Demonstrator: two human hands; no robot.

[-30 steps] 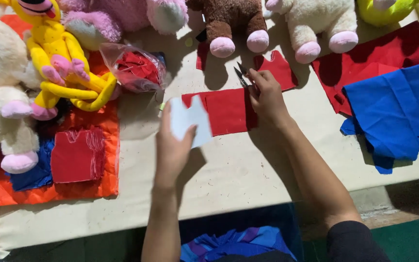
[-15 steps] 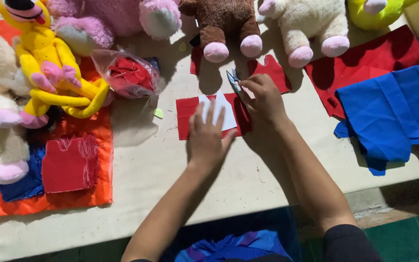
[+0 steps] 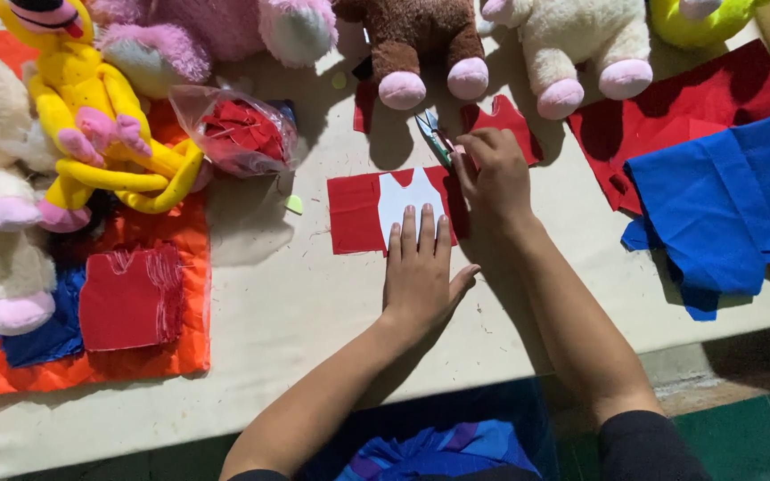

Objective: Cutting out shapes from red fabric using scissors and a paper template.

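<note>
Clear plastic bag (image 3: 241,129) of red pieces lies upper left.

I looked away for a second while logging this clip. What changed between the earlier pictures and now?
The left hand carried the white paper pattern from above the table down onto the red fabric piece and now presses it flat. The right hand stayed at the fabric's right edge, holding the small scissors. The plush toys and blue cloth stayed put.

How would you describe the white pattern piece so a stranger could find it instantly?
Start at the brown plush toy at the table's far edge. Just below it lies a red cloth rectangle, and the white pattern piece sits on top, under the left hand. It alone is white and garment-shaped.
</note>
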